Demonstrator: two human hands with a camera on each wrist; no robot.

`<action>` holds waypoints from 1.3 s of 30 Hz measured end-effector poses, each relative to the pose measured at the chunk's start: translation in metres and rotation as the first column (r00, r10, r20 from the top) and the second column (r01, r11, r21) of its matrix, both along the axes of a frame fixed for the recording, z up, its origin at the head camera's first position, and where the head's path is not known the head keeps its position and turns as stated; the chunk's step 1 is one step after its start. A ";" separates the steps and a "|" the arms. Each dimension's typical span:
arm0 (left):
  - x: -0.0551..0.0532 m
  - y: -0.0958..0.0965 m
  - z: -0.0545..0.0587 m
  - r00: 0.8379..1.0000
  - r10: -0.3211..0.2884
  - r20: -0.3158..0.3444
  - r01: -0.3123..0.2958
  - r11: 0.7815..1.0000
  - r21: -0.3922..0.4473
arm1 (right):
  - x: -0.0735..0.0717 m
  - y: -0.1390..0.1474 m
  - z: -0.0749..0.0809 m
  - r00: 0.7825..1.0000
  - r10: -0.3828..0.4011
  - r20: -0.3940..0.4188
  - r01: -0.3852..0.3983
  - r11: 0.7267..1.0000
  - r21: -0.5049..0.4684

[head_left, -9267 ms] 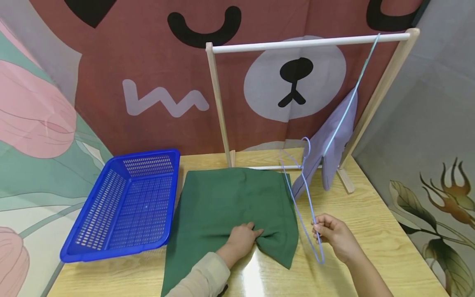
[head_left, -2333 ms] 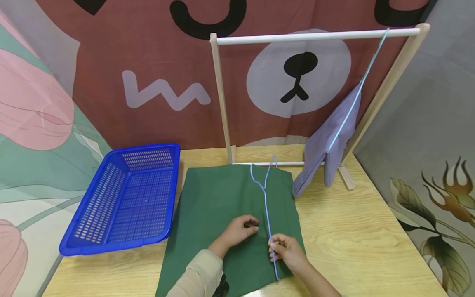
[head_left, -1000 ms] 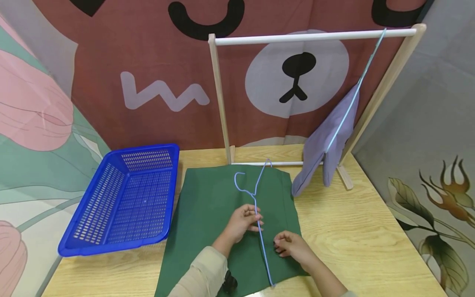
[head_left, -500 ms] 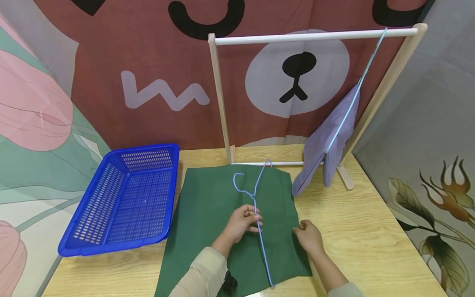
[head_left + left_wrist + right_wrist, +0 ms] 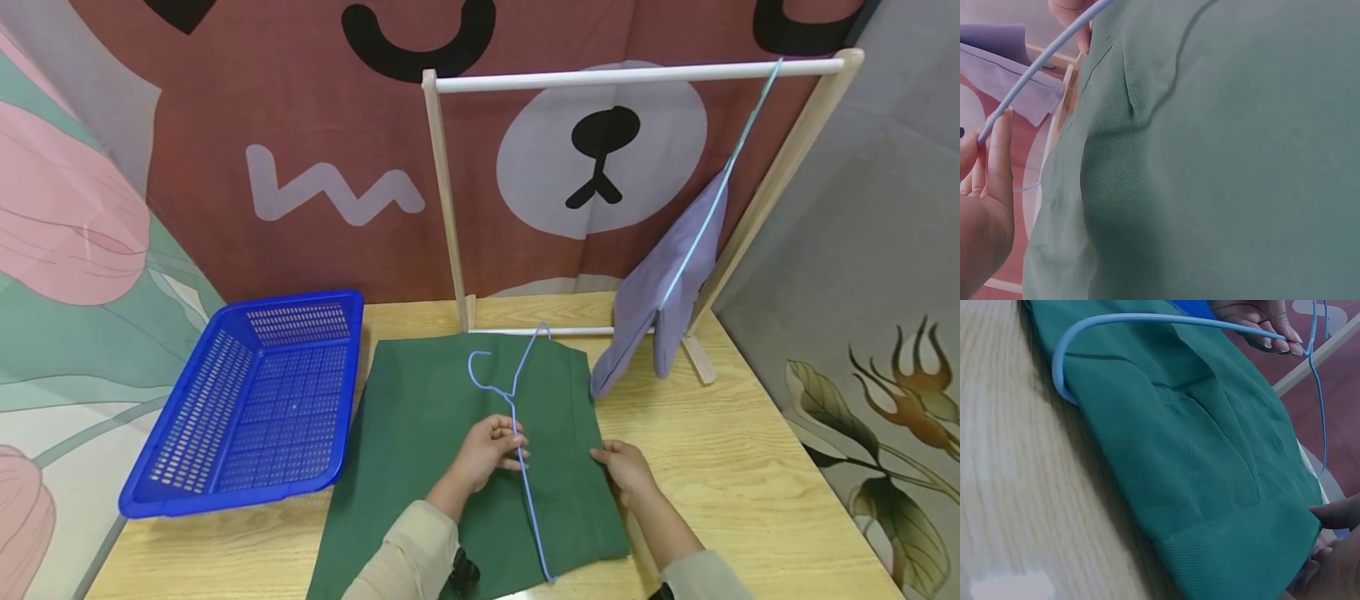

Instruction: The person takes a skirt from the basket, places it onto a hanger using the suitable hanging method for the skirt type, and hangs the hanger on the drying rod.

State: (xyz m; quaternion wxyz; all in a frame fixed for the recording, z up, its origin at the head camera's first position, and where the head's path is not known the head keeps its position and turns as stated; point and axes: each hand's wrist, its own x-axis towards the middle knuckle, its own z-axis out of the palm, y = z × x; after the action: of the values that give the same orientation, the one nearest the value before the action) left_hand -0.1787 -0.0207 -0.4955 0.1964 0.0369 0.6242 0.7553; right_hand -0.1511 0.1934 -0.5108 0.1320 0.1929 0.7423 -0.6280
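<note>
A thin lilac wire hanger [image 5: 532, 504] stands over the green cloth [image 5: 420, 400], its hook toward the back. My left hand [image 5: 483, 452] pinches one bar of this hanger between thumb and fingers, also plain in the left wrist view. The cloth lies spread on the table, with a stitched hem along its right side. At that right edge my right hand [image 5: 628, 473] pinches the fabric; in the right wrist view the thumb [image 5: 1338, 512] is on top and the fingers are partly hidden beneath. The hanger's rounded lower end reaches the cloth's front edge.
A blue plastic basket [image 5: 348, 400] stands to the left. Behind the cloth is a wooden rack with a white top rail [image 5: 600, 78]. A purple garment [image 5: 671, 275] hangs at its right end on a light-blue hanger [image 5: 697, 237]. Patterned hangings surround the table [image 5: 750, 500].
The hanger came from the right to over the cloth and passed from my right hand to my left. My right hand then moved right and took the cloth's edge.
</note>
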 end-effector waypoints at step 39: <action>0.002 -0.021 0.011 1.000 0.020 -0.018 -0.021 0.998 -0.056 | 0.004 -0.009 0.013 0.993 -0.037 -0.110 0.034 0.999 -0.028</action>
State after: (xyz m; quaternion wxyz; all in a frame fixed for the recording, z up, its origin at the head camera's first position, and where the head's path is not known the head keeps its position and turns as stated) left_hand -0.1766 -0.0417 -0.4849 0.1839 0.0315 0.6474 0.7390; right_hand -0.1475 0.1848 -0.4982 0.0821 0.1692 0.7368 -0.6494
